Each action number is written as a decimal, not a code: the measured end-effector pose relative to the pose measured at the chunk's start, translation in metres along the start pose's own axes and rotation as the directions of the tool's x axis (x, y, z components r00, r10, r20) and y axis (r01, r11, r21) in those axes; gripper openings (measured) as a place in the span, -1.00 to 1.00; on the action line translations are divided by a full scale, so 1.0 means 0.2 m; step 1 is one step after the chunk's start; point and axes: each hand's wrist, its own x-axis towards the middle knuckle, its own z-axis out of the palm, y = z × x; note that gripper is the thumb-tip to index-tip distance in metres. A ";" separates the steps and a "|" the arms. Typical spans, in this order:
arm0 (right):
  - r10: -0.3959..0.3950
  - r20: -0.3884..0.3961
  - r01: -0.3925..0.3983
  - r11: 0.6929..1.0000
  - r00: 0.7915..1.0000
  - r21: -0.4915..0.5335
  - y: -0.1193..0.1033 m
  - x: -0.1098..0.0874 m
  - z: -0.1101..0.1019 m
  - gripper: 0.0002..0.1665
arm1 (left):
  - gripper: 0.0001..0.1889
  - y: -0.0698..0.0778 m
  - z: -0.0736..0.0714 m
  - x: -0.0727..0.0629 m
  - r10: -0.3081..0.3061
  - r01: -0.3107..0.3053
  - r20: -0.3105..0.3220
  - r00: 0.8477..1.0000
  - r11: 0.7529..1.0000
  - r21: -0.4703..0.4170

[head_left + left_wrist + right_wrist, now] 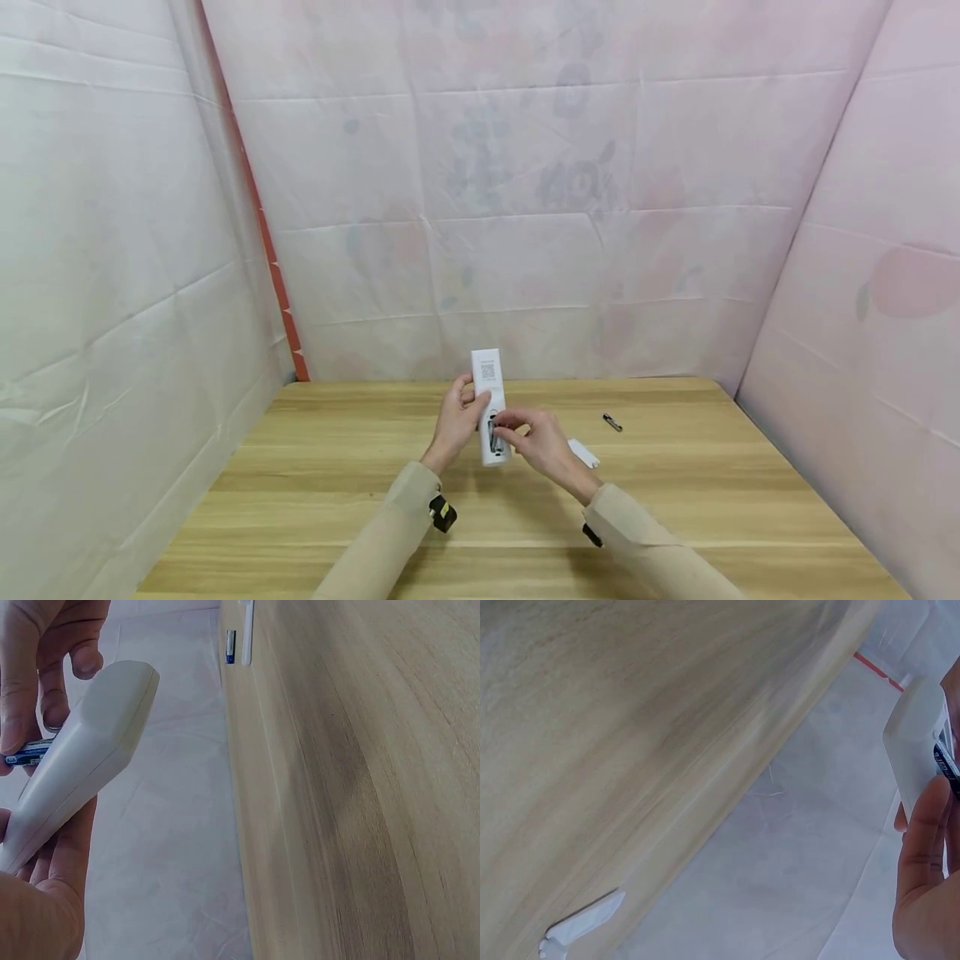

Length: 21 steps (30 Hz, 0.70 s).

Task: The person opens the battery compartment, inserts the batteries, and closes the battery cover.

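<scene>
My left hand [454, 423] grips a white remote control [487, 392] by its side, thumb on the back, which faces me and carries a printed QR code. The remote's battery compartment stands uncovered at its lower end. Over that compartment my right hand [542, 442] pinches a battery [28, 754] between thumb and fingers. In the left wrist view, the battery juts out at a slant from behind the remote [94, 735]. The right wrist view shows its dark, printed side [946, 765] close against the remote [915, 735].
A second battery [612, 422] lies on the wooden table [337, 483] to the right. Nearer my right wrist is a small white battery cover [582, 453]. Pale cloth sheets [525, 275] hang behind the table and along both sides.
</scene>
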 end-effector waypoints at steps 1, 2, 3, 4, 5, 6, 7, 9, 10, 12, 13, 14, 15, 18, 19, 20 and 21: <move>-0.013 -0.002 0.013 1.000 1.000 -0.013 0.00 0.00 0.00 -0.88 | -0.50 0.00 0.00 0.00 -0.002 0.002 0.000 1.000 1.000 -0.001; -0.026 -0.004 0.026 0.999 1.000 -0.025 0.00 0.00 0.00 -0.88 | -0.50 0.01 0.00 0.00 -0.004 0.004 0.001 1.000 1.000 -0.005; -0.041 -0.005 0.041 0.998 0.999 -0.037 0.00 0.00 0.00 -0.89 | -0.50 0.01 0.00 0.00 -0.007 0.007 0.003 1.000 1.000 -0.008; -0.055 -0.005 0.055 0.997 0.998 -0.047 0.01 0.00 0.01 -0.89 | -0.50 0.02 0.00 0.00 -0.009 0.010 0.004 1.000 1.000 -0.012; -0.069 -0.007 0.068 0.996 0.998 -0.059 0.01 0.00 0.01 -0.89 | -0.51 0.03 0.00 -0.01 -0.009 0.009 0.008 1.000 1.000 -0.013; -0.081 -0.010 0.080 0.994 0.997 -0.068 0.01 0.00 0.01 -0.89 | -0.51 0.04 0.00 -0.02 -0.013 0.013 0.010 1.000 1.000 -0.016; -0.092 -0.013 0.091 0.993 0.996 -0.078 0.02 0.00 0.01 -0.89 | -0.52 0.06 0.00 -0.02 -0.016 0.017 0.013 1.000 1.000 -0.017; -0.114 -0.021 0.112 0.989 0.993 -0.096 0.02 0.00 0.02 -0.89 | -0.53 0.09 0.00 -0.03 -0.012 0.012 0.018 1.000 1.000 -0.012; -0.123 -0.025 0.120 0.987 0.992 -0.103 0.02 0.00 0.02 -0.88 | -0.54 0.09 0.00 -0.04 -0.009 0.009 0.020 1.000 1.000 -0.010; -0.139 -0.031 0.135 0.984 0.990 -0.113 0.02 0.00 0.02 -0.87 | -0.53 0.09 0.00 -0.04 -0.007 0.007 0.022 1.000 1.000 -0.011; -0.146 -0.032 0.141 0.983 0.989 -0.120 0.02 0.00 0.02 -0.86 | -0.53 0.09 0.00 -0.03 -0.003 0.003 0.022 1.000 1.000 -0.010; -0.149 -0.032 0.144 0.982 0.988 -0.123 0.02 0.00 0.02 -0.86 | -0.53 0.08 0.00 -0.02 0.000 0.000 0.020 1.000 1.000 -0.010; -0.153 -0.032 0.148 0.981 0.988 -0.128 0.02 0.00 0.02 -0.86 | -0.53 0.06 0.00 -0.02 0.005 -0.005 0.019 1.000 1.000 -0.011; -0.163 -0.026 0.157 0.977 0.986 -0.142 0.01 0.01 0.02 -0.85 | -0.52 0.02 0.00 0.00 0.012 -0.011 0.012 1.000 1.000 -0.011; -0.170 -0.025 0.165 0.975 0.985 -0.148 0.01 0.01 0.02 -0.85 | -0.53 0.01 0.00 0.00 0.013 -0.013 0.010 1.000 1.000 -0.010; -0.180 -0.024 0.174 0.973 0.983 -0.153 0.01 0.01 0.02 -0.86 | -0.54 0.00 0.00 0.00 0.015 -0.015 0.010 1.000 1.000 -0.008; -0.190 -0.023 0.185 0.970 0.981 -0.157 0.01 0.00 0.02 -0.86 | -0.54 -0.01 -0.01 0.01 0.015 -0.015 0.011 1.000 1.000 -0.009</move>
